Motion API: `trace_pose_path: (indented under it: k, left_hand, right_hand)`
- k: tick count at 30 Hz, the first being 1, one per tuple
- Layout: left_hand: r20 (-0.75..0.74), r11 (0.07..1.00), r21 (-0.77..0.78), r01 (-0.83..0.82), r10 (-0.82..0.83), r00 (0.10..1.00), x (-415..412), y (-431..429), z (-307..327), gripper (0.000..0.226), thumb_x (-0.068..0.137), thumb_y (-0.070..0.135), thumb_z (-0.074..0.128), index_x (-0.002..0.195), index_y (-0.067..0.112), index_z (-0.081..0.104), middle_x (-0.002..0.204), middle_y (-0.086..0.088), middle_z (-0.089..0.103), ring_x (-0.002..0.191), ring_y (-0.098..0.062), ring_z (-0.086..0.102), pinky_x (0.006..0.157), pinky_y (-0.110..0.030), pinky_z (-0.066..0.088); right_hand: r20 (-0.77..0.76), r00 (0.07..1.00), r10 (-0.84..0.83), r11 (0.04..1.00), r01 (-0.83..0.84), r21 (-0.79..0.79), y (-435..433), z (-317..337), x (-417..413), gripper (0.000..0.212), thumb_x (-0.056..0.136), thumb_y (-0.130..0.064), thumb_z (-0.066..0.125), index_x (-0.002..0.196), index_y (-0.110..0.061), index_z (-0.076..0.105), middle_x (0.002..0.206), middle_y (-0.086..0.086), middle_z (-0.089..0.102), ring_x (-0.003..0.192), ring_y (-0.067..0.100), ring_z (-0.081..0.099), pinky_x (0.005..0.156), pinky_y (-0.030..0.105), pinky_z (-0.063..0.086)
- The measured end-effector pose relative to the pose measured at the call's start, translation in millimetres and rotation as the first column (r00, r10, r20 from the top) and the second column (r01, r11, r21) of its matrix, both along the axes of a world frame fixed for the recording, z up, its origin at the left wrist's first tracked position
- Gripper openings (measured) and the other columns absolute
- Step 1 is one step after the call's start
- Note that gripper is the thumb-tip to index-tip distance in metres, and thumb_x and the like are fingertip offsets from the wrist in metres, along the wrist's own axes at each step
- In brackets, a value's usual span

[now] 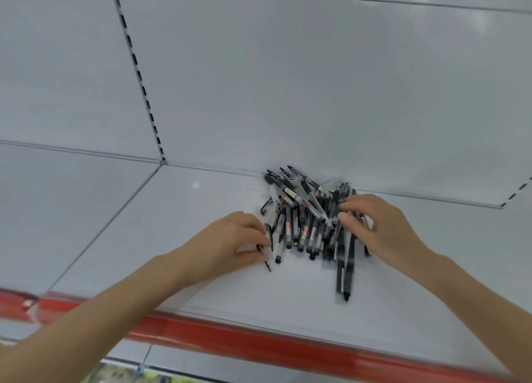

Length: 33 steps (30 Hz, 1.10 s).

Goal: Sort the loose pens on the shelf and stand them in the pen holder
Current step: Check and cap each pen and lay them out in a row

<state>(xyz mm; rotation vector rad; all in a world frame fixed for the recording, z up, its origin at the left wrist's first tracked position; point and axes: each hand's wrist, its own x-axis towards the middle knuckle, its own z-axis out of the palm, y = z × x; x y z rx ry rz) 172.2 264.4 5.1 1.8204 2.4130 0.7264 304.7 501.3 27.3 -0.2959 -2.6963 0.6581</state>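
Note:
A heap of several loose pens, black and clear-bodied, lies on the white shelf near its back wall. My left hand is at the heap's left edge, its fingers curled and pinching a clear pen at the near-left corner. My right hand lies on the heap's right side, fingers curled over several dark pens. Two long black pens stick out toward me from under that hand. No pen holder is in view.
A red strip runs along the shelf's front edge. A slotted upright divides the white back panels at the left. Bare shelf surface stretches to the left and right of the heap.

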Motion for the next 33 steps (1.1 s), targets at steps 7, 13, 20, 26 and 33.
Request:
trace_pose_path:
  k: [7, 13, 20, 26, 33]
  left_hand:
    - [0.043, 0.999, -0.035, -0.036, 0.038, 0.998, 3.4, 3.7, 2.3, 0.012, 0.081, 0.023, 0.067, 0.087, 0.012, 0.067, 0.089, 0.003, 0.063, 0.081, -0.011, 0.057, 0.074, -0.013, 0.039]
    - [0.373, 0.958, 0.117, -0.264, 0.204, 0.905, 6.9, -1.9, 12.8, 0.024, 0.077, 0.014, 0.072, 0.073, 0.03, 0.055, 0.07, 0.013, 0.061, 0.072, 0.0, 0.055, 0.071, -0.012, 0.044]
    - [0.667, 0.84, 0.239, -0.487, 0.222, 0.711, 13.9, 2.2, 20.9, 0.012, 0.075, 0.014, 0.073, 0.071, 0.023, 0.066, 0.062, 0.011, 0.059, 0.064, -0.009, 0.052, 0.065, -0.021, 0.045]
    - [0.883, 0.767, 0.246, -0.593, 0.075, 0.463, 16.7, 16.6, 37.2, 0.012, 0.078, 0.002, 0.067, 0.071, 0.011, 0.067, 0.068, -0.003, 0.056, 0.061, -0.009, 0.055, 0.066, -0.019, 0.056]
    - [0.95, 0.696, 0.31, -0.647, -0.246, 0.191, 12.4, 30.8, 55.8, 0.016, 0.088, 0.011, 0.052, 0.09, 0.007, 0.067, 0.07, 0.0, 0.069, 0.063, -0.01, 0.066, 0.064, -0.023, 0.058]
  right_hand:
    - [0.0, 0.999, 0.044, 0.999, -0.044, 0.01, -10.5, 3.9, -16.0, 0.012, 0.088, -0.02, 0.058, 0.082, -0.015, 0.068, 0.076, -0.008, 0.062, 0.073, 0.003, 0.053, 0.069, 0.005, 0.034]
    - [0.08, 0.997, 0.004, 1.0, -0.003, -0.019, -16.9, 5.7, -43.8, 0.018, 0.086, -0.033, 0.061, 0.091, -0.016, 0.066, 0.085, -0.003, 0.064, 0.081, 0.013, 0.059, 0.074, 0.028, 0.046]
    - [0.153, 0.984, -0.091, 0.972, 0.054, 0.229, -22.2, 9.1, -54.5, 0.021, 0.091, -0.03, 0.051, 0.097, -0.015, 0.063, 0.09, -0.002, 0.063, 0.085, 0.018, 0.059, 0.067, 0.026, 0.04]
    - [0.208, 0.973, -0.105, 0.947, 0.034, 0.32, -26.2, 8.9, -50.6, 0.031, 0.093, -0.033, 0.047, 0.089, -0.009, 0.066, 0.086, 0.006, 0.069, 0.079, 0.021, 0.063, 0.063, 0.028, 0.044]
    - [-0.099, 0.995, 0.026, 0.928, -0.061, -0.368, -23.0, 43.9, -8.1, 0.014, 0.093, -0.02, 0.048, 0.079, -0.019, 0.05, 0.059, 0.0, 0.062, 0.052, 0.014, 0.05, 0.056, 0.03, 0.044]
